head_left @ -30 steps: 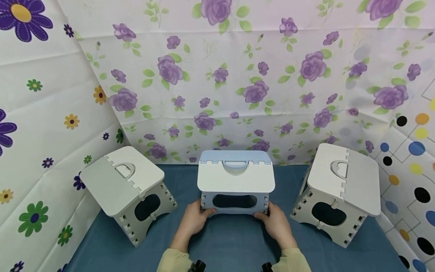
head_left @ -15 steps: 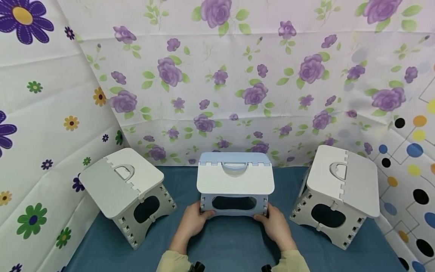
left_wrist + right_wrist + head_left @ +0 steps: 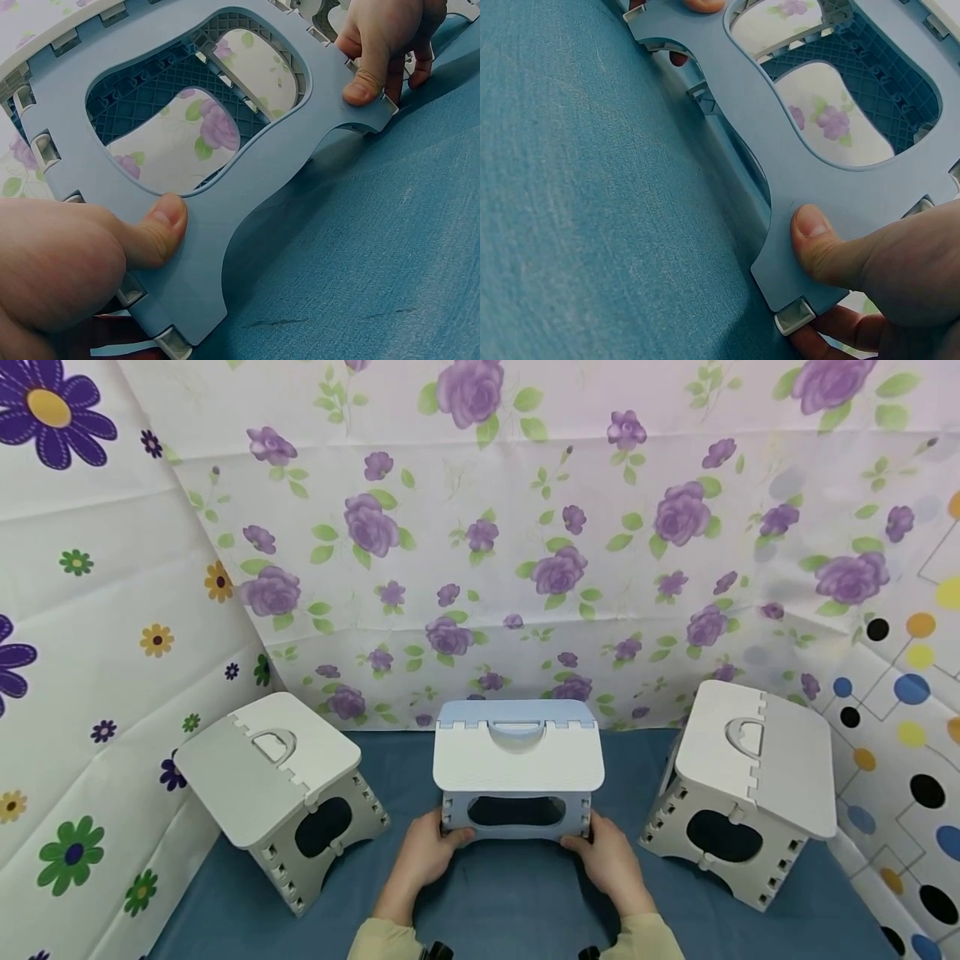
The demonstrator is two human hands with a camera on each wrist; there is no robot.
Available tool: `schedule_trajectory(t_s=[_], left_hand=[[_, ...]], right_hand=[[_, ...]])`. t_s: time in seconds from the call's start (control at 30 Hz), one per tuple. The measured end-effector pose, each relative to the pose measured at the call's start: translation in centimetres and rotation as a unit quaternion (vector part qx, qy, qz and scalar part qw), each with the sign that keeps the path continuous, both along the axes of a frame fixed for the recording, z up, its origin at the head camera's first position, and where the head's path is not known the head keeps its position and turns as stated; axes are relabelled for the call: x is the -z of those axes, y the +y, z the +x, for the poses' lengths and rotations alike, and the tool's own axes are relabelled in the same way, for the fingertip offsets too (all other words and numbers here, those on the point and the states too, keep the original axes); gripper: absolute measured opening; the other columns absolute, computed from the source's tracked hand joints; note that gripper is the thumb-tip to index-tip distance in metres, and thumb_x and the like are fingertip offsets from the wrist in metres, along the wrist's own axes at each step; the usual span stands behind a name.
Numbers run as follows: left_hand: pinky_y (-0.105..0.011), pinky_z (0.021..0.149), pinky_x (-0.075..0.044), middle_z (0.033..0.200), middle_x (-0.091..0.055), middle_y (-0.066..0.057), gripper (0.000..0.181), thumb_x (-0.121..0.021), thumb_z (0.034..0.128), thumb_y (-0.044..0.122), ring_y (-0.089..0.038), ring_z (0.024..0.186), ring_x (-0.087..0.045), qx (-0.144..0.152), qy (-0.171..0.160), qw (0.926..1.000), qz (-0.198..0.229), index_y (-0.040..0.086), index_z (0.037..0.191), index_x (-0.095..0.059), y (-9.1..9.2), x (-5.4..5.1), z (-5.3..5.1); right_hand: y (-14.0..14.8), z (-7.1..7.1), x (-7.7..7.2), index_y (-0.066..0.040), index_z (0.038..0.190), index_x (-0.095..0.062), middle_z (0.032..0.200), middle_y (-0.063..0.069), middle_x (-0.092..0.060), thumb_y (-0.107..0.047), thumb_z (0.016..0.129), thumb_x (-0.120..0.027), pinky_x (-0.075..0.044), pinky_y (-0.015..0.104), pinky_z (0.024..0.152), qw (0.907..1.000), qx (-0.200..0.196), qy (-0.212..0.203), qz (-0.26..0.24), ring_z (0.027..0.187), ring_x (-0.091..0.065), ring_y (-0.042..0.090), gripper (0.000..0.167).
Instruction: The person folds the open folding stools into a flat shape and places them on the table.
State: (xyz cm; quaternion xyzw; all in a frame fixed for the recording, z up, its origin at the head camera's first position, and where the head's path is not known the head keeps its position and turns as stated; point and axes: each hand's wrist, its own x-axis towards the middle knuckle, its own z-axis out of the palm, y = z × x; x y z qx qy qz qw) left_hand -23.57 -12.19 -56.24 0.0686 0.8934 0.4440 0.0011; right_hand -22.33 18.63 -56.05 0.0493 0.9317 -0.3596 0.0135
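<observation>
A small blue and white folding stool stands unfolded at the middle of the cloth. My left hand grips its left leg panel low down, the thumb on the blue front face. Low on the right side, my right hand holds the other leg panel, its thumb pressed on the front. In both wrist views the fingers curl behind the panel edge and are partly hidden. The stool's blue handle lies across its top.
A white and grey stool stands at the left, turned at an angle. Another stands at the right. Blue cloth lies under all three, with a flowered curtain behind.
The head view has shifted slightly, so the scene sits a little lower. Both hands keep their grip on the blue and white stool.
</observation>
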Motion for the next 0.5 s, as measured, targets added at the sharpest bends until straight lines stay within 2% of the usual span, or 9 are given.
schedule_trajectory(t_s=[0.3, 0.5], left_hand=[[-0.053, 0.086, -0.058, 0.115, -0.076, -0.014, 0.037, -0.082, 0.0976, 0.029, -0.031, 0.103, -0.073, 0.000, 0.016, 0.9999, -0.003, 0.005, 0.123, -0.070, 0.03, 0.00, -0.08], [-0.053, 0.087, -0.058, 0.116, -0.076, -0.014, 0.037, -0.081, 0.0978, 0.029, -0.032, 0.104, -0.073, 0.001, 0.014, 0.9999, 0.000, 0.005, 0.123, -0.071, 0.04, -0.14, -0.11]], right_hand=[[0.05, -0.20, -0.09, -0.007, 0.140, -0.066, 0.115, 0.016, -0.069, -0.028, 0.098, -0.081, -0.052, 0.065, 0.092, 1.0000, -0.003, -0.001, 0.003, 0.111, -0.067, 0.039, 0.049], [0.07, -0.21, -0.12, -0.007, 0.139, -0.066, 0.113, 0.015, -0.069, -0.027, 0.098, -0.081, -0.052, 0.064, 0.090, 1.0000, -0.003, -0.004, -0.002, 0.108, -0.067, 0.037, 0.048]])
